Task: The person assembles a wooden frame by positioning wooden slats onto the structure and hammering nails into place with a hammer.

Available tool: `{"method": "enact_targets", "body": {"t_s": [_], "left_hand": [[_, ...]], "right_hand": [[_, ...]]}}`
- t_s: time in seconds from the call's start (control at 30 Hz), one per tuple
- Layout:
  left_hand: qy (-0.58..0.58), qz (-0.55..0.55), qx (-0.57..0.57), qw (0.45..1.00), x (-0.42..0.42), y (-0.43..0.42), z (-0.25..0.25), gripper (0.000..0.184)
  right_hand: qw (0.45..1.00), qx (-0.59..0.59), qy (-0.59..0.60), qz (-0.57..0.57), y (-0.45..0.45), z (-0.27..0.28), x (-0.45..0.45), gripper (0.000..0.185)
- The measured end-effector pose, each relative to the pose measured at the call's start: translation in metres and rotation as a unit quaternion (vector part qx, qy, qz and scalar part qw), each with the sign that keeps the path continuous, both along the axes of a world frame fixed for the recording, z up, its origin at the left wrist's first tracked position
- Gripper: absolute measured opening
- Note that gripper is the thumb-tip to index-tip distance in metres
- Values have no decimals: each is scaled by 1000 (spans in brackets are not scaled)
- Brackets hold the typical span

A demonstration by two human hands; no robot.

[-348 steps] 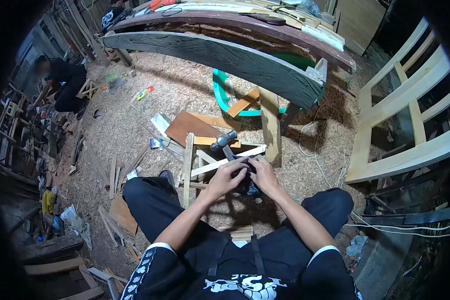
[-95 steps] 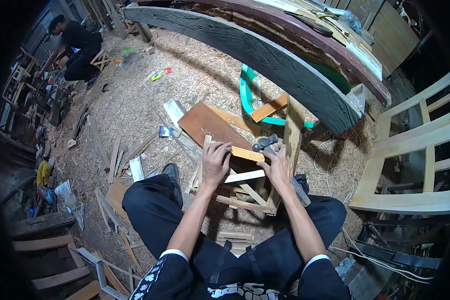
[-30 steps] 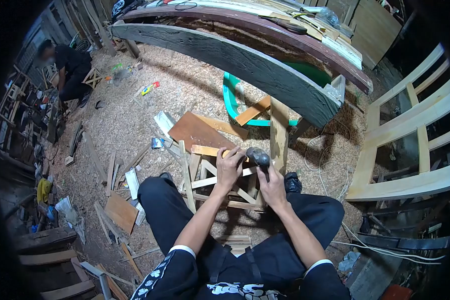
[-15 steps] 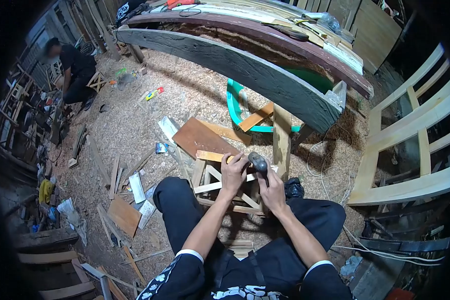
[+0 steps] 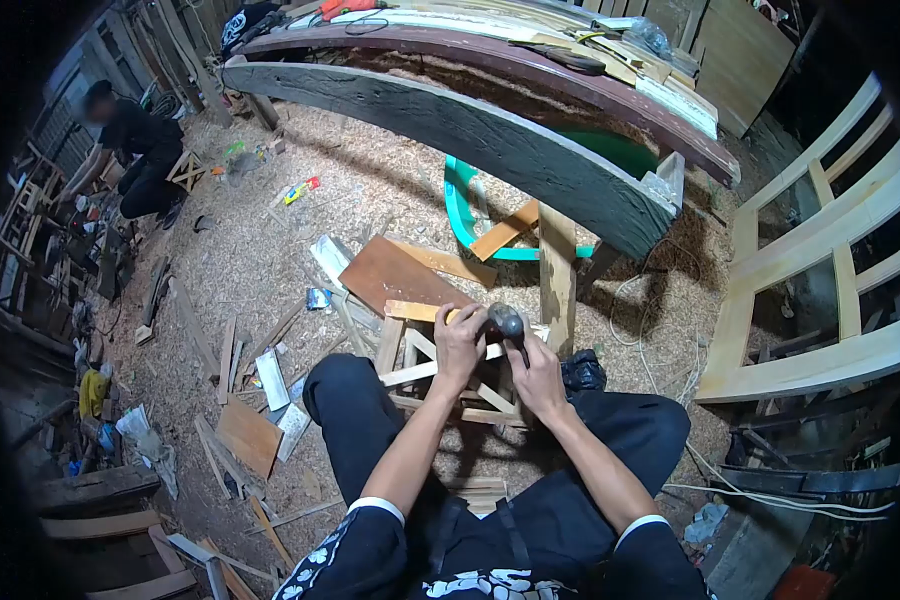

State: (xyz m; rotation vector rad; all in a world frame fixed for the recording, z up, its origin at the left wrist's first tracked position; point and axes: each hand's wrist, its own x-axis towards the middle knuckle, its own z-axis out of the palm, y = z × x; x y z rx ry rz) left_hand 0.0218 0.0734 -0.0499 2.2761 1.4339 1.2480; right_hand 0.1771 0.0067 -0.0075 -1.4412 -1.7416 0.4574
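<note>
My right hand [image 5: 540,378] is wrapped round the handle of a hammer [image 5: 505,320], whose dark, rounded head is up close to my left fingers. My left hand [image 5: 459,345] is closed, and a bit of yellow shows between its fingers; the rest of what it grips is hidden. Both hands are over a small wooden frame [image 5: 411,375] with crossed slats, which stands between my knees. Along its far edge lies an orange-brown wood strip [image 5: 410,311], just left of my left hand.
Beyond the frame lies a reddish-brown board [image 5: 395,275] on shavings. A long grey beam [image 5: 450,130] fronts a cluttered workbench [image 5: 670,115]. Pale slatted framework [image 5: 760,345] leans at the right, near loose cables [image 5: 770,505]. A co-worker [image 5: 140,150] crouches far left among scraps.
The view has shifted slightly. The hammer head has tilted a little, still beside my left hand. At the far left, the co-worker's arm now stretches out further.
</note>
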Motion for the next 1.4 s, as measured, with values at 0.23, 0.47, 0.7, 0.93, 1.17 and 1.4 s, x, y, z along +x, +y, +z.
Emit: {"method": "enact_targets", "body": {"t_s": [0.23,0.47,0.7,0.93,1.17,1.4], "left_hand": [[12,14,5,1000,1,-1,0,32],[2,19,5,1000,1,1,3,26],[-28,-7,-10,1000,-2,2,-3,20],[117,-18,-55,991,-28,0,-9,46],[125,-37,-86,988,-29,1,-3,42],[175,-17,-65,982,-27,-1,-7,47]], "right_hand": [[996,-84,-8,-11,-1,0,-1,62],[999,-14,40,-24,-2,9,-2,42],[995,-25,81,-45,-6,28,-4,29],[995,-21,81,-52,-2,23,0,36],[995,-74,61,-16,-4,15,4,56],[999,-27,15,-22,-6,21,-3,56]]}}
